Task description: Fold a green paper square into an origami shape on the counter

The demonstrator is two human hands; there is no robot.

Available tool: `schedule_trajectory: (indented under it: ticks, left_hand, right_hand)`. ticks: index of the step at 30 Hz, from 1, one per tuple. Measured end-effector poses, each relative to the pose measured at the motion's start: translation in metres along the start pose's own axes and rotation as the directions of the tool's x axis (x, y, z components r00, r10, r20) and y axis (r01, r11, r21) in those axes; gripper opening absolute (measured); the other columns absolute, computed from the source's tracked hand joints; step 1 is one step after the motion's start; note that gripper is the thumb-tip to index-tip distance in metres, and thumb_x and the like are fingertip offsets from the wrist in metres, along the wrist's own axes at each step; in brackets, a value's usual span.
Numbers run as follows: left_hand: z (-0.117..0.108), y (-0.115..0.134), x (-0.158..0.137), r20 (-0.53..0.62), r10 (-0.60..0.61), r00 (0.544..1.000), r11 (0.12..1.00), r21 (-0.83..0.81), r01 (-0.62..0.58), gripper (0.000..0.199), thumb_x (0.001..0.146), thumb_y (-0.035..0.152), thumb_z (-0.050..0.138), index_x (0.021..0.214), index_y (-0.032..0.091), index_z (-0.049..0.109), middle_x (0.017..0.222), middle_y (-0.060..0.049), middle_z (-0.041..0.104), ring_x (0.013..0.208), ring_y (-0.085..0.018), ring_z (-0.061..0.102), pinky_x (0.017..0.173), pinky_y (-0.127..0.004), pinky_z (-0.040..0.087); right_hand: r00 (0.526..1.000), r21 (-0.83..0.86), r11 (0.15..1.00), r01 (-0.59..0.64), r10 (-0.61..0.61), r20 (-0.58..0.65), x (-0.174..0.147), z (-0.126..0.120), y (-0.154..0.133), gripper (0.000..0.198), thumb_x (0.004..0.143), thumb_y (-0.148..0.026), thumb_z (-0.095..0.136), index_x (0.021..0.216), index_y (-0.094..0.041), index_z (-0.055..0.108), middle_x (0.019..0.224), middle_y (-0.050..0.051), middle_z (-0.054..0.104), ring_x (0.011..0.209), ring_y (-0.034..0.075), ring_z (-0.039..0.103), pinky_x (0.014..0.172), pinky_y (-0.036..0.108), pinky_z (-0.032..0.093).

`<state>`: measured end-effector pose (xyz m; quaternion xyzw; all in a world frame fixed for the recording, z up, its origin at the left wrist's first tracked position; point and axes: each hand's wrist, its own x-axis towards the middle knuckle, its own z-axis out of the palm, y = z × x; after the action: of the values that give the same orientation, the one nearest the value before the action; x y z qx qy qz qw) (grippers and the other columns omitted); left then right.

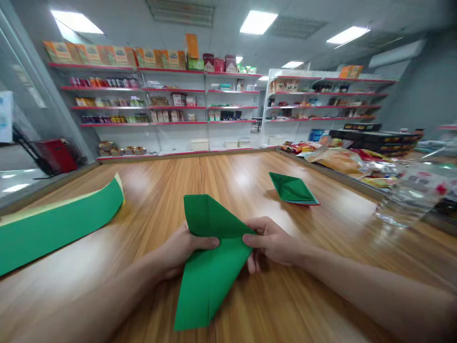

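Pinching both sides of the green paper (210, 278), your left hand (180, 250) and right hand (273, 240) are closed on it, likely keeping it steady over the surface (164, 186). The folded green piece (293, 188) sits apart, perhaps giving you room.

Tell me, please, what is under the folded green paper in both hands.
Past the green paper, brown wood-grain tabletop and fingers of the right hand show; most fingertips of the left hand and the tabletop directly beneath are covered.
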<state>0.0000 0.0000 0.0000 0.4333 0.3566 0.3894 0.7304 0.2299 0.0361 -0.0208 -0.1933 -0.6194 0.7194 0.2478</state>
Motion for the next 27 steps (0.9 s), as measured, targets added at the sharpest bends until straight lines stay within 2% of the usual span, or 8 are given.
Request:
schedule_trajectory:
  ticks: [5, 9, 13, 15, 17, 19, 22, 27]
  left_hand:
    - [-0.004, -0.002, -0.003, -0.008, 0.004, 1.000, 1.000, -0.006, -0.005, 0.035, 0.066, 0.010, 0.076, 0.100, 0.010, 0.067, 0.104, -0.016, 0.070, 0.090, -0.032, 0.067, 0.084, -0.047, 0.050]
    - [-0.005, -0.003, -0.002, -0.038, 0.038, 0.999, 0.999, -0.031, -0.039, 0.036, 0.064, 0.009, 0.077, 0.099, 0.011, 0.068, 0.104, -0.015, 0.070, 0.088, -0.031, 0.067, 0.082, -0.045, 0.052]
    - [-0.005, -0.003, -0.002, -0.114, 0.025, 0.993, 0.998, -0.056, -0.031, 0.037, 0.066, 0.011, 0.077, 0.102, 0.011, 0.068, 0.105, -0.016, 0.070, 0.085, -0.030, 0.068, 0.079, -0.043, 0.053]
    - [-0.004, -0.001, -0.003, -0.147, 0.018, 0.989, 0.997, -0.065, -0.028, 0.038, 0.065, 0.010, 0.076, 0.102, 0.011, 0.068, 0.106, -0.015, 0.070, 0.085, -0.029, 0.069, 0.078, -0.042, 0.054]
    - [-0.003, 0.000, -0.003, -0.171, 0.010, 0.985, 0.997, -0.074, -0.023, 0.037, 0.066, 0.009, 0.076, 0.102, 0.012, 0.068, 0.107, -0.015, 0.070, 0.082, -0.028, 0.069, 0.076, -0.040, 0.055]
    - [0.000, 0.001, -0.004, -0.180, -0.013, 0.984, 0.997, -0.083, -0.002, 0.035, 0.067, 0.009, 0.075, 0.101, 0.010, 0.069, 0.104, -0.016, 0.070, 0.080, -0.027, 0.070, 0.075, -0.039, 0.055]
    - [0.002, 0.000, -0.004, -0.169, -0.050, 0.984, 0.995, -0.095, 0.034, 0.032, 0.068, 0.011, 0.074, 0.100, 0.008, 0.070, 0.101, -0.017, 0.071, 0.079, -0.028, 0.070, 0.073, -0.039, 0.056]
    - [0.003, -0.002, -0.005, -0.133, -0.042, 0.990, 0.994, -0.103, 0.028, 0.032, 0.068, 0.012, 0.074, 0.100, 0.010, 0.070, 0.103, -0.015, 0.071, 0.079, -0.025, 0.070, 0.072, -0.036, 0.055]
  right_hand:
    - [0.997, 0.045, 0.998, -0.051, 0.049, 0.060, 0.000, -0.003, -0.002, 0.038, 0.083, -0.038, 0.063, 0.107, -0.008, 0.060, 0.073, 0.011, 0.071, 0.058, 0.018, 0.069, 0.042, 0.019, 0.049]
    - [0.993, 0.065, 0.998, 0.004, -0.012, 0.119, -0.002, -0.002, -0.006, 0.050, 0.079, -0.038, 0.067, 0.118, -0.009, 0.055, 0.074, 0.009, 0.070, 0.060, 0.016, 0.068, 0.046, 0.018, 0.047]
    - [0.990, -0.136, 0.981, 0.141, -0.142, 0.000, -0.003, 0.007, -0.006, 0.070, 0.075, -0.032, 0.071, 0.136, -0.020, 0.040, 0.090, 0.006, 0.066, 0.068, 0.013, 0.064, 0.054, 0.019, 0.048]
    - [0.964, -0.397, 0.900, 0.180, -0.242, -0.112, -0.004, 0.011, -0.005, 0.077, 0.075, -0.030, 0.072, 0.141, -0.026, 0.032, 0.107, 0.008, 0.062, 0.072, 0.012, 0.061, 0.058, 0.021, 0.050]
    - [0.912, -0.647, 0.737, 0.197, -0.380, -0.155, -0.004, 0.013, -0.005, 0.080, 0.073, -0.029, 0.073, 0.141, -0.027, 0.030, 0.117, 0.010, 0.056, 0.077, 0.013, 0.059, 0.065, 0.025, 0.052]
    - [0.864, -0.802, 0.544, 0.249, -0.499, -0.071, -0.004, 0.013, -0.006, 0.074, 0.071, -0.028, 0.075, 0.136, -0.025, 0.040, 0.118, 0.011, 0.053, 0.087, 0.017, 0.058, 0.073, 0.029, 0.052]
    - [0.796, -0.885, 0.322, 0.336, -0.599, 0.084, -0.003, 0.011, -0.010, 0.043, 0.072, -0.024, 0.074, 0.112, -0.021, 0.061, 0.113, 0.010, 0.054, 0.100, 0.020, 0.056, 0.083, 0.032, 0.049]
    - [0.694, -0.897, 0.233, 0.377, -0.712, 0.107, -0.002, 0.012, -0.014, 0.023, 0.076, -0.019, 0.069, 0.099, -0.018, 0.068, 0.103, 0.009, 0.058, 0.089, 0.017, 0.061, 0.074, 0.028, 0.052]
